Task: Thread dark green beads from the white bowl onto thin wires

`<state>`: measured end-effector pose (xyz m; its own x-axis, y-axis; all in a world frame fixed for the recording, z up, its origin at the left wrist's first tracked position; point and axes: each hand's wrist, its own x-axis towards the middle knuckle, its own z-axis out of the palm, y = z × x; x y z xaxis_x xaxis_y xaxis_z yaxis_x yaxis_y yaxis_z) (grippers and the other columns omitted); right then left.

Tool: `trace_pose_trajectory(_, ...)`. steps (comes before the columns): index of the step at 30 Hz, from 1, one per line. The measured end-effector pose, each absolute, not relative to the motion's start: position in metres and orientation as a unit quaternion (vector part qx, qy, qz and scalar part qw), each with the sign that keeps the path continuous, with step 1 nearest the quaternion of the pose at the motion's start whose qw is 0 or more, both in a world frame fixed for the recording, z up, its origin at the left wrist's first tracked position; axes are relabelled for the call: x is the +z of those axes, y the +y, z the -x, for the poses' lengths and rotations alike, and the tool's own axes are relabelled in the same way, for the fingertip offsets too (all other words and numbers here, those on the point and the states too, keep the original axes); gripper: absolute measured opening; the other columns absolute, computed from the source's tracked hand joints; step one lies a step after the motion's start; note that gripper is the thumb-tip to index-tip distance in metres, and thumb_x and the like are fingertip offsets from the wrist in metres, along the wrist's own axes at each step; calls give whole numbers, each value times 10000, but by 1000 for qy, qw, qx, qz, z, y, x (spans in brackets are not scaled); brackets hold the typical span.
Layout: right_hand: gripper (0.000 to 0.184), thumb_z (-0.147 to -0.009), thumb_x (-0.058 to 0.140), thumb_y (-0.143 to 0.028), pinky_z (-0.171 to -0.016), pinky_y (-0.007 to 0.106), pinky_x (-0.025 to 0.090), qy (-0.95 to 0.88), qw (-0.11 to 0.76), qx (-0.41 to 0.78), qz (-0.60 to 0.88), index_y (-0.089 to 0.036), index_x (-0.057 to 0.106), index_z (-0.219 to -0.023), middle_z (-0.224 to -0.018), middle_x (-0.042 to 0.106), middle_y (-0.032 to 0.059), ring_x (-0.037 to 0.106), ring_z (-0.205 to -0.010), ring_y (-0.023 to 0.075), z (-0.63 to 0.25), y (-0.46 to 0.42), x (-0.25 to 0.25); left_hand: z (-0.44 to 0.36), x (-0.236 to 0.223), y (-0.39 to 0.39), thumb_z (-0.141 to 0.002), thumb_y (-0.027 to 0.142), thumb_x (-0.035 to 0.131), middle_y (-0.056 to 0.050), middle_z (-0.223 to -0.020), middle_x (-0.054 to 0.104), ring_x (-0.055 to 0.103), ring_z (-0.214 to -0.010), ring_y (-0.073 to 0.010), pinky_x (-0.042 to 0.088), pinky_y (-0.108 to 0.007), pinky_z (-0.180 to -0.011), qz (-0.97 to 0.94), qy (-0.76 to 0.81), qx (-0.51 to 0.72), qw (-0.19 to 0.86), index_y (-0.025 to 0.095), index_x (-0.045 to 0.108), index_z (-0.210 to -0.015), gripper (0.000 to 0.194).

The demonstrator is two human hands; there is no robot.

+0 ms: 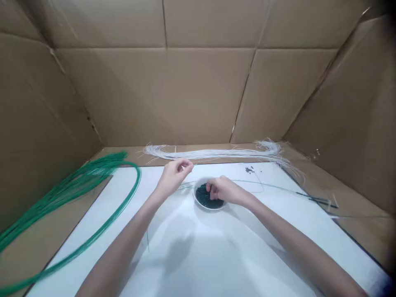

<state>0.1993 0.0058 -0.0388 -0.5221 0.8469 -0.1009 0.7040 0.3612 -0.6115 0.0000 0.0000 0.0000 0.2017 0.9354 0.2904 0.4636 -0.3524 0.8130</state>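
A white bowl [210,208] filled with small dark green beads [204,196] stands on the white board. My right hand [223,190] reaches into it from the right, its curled fingertips down among the beads. Whether a bead is pinched there is hidden. My left hand [175,175] hovers just left of and above the bowl, thumb and forefinger pressed together on a thin green strand. A short end of the strand sticks out past those fingertips, and a thin green length [147,241] shows below the left forearm.
Green strands [102,171] lie bundled at left, one thick loop curving over the white board [198,255]. White strands [213,154] stretch along the back. Dark loose bits [249,169] sit back right; thin strands with dark ends [318,201] lie right. Cardboard walls [198,90] enclose three sides.
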Motion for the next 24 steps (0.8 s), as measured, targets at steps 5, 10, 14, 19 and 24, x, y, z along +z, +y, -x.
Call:
trace_pose_trajectory(5,92,-662,598,-188,-526,217,446,-797,192,340,461,-142,677,-662,-542,641,19,587,-502,129,-204,-2,-19,-6,6,-7,-767,299,502,-9,-701,568,415,-575,-93,318,-198,-534,-711,482,417,296,143,584,-743,178)
trace_pose_trajectory(10,178,-632,683,-282,-644,277,489,-650,430,458,427,-157,706,-757,-659,681,34,614,-617,146,-204,-6,-5,-14,11,-17,-775,319,507,10,-646,514,336,-530,-76,275,-198,-500,-701,470,429,322,148,593,-752,192)
trace_pose_trajectory(14,183,-589,733,-246,-671,270,495,-527,507,578,362,-182,713,-759,-731,699,38,618,-639,121,-198,-10,-5,-17,14,-27,-783,347,505,14,-627,488,328,-526,-77,266,-203,-491,-688,462,443,342,154,596,-777,213)
trace_pose_trajectory(19,137,-630,716,-244,-594,201,476,-461,522,658,288,-174,708,-748,-688,674,14,577,-590,71,-192,-15,-3,-23,20,-38,-789,340,509,0,-686,554,365,-559,-87,295,-213,-521,-691,445,446,355,171,620,-817,205)
trace_pose_trajectory(24,146,-624,724,-273,-562,198,457,-445,522,680,260,-169,710,-726,-631,644,2,545,-559,64,-190,-19,-3,-28,24,-44,-787,311,521,-5,-741,591,368,-577,-87,311,-217,-549,-700,445,452,329,181,643,-816,181)
